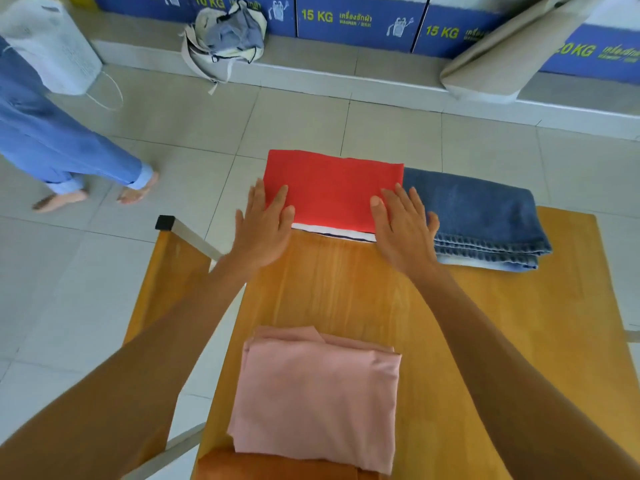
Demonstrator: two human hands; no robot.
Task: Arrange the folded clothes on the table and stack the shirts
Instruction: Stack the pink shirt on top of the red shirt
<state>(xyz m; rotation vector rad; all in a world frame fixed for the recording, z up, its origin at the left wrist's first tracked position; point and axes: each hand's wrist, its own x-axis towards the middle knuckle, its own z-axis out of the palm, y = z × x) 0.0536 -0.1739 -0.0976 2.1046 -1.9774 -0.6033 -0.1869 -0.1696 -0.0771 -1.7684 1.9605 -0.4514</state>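
A folded red shirt lies at the far edge of the wooden table, on top of a white garment with dark stripes whose near edge peeks out. My left hand rests flat, fingers spread, on the red shirt's near left corner. On its near right corner my right hand lies flat the same way. Folded blue jeans sit right beside the red shirt. A folded pink garment lies near me, over an orange one.
A bench with a metal frame stands left of the table. Another person in blue trousers walks on the tiled floor at left. A cloth bag and a white laundry basket stand by blue washer boxes.
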